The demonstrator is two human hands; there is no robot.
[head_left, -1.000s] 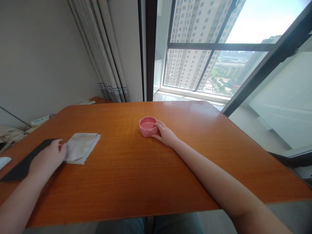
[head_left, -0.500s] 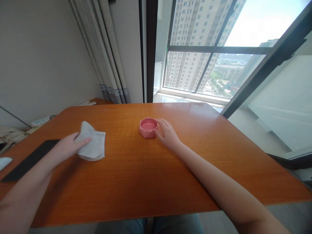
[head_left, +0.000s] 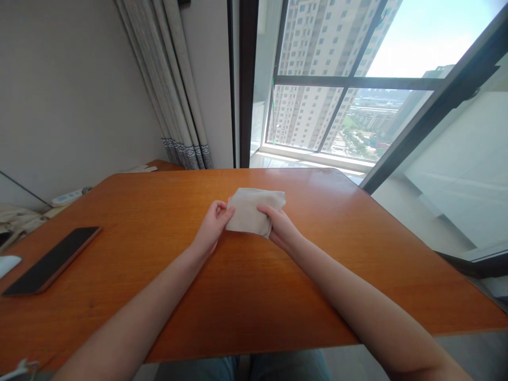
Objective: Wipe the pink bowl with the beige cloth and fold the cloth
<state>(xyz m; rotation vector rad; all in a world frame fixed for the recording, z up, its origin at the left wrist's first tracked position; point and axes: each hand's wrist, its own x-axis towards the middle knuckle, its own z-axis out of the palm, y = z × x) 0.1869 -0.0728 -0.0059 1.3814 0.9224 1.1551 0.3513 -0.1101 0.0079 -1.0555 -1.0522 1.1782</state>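
Note:
A folded white cloth (head_left: 254, 210) is stretched between my two hands above the middle of the table (head_left: 178, 296). My left hand (head_left: 212, 225) pinches its left edge between thumb and fingers. On the right side, my right hand (head_left: 281, 225) grips it with the thumb on top and the fingers underneath. The pink ashtray is almost wholly hidden behind the cloth; only a sliver of pink shows by the cloth's left edge.
A long black pad (head_left: 53, 259) with a reddish-brown edge lies at the table's left. Beside it sits part of a white object (head_left: 8, 264). A white cord (head_left: 24, 366) shows at the front left. Curtain (head_left: 174, 90) and window (head_left: 341, 81) are beyond the table.
My left hand has carried the cloth rightward from the left side to the middle, in front of the ashtray. The right hand has left the ashtray's rim and taken hold of the cloth.

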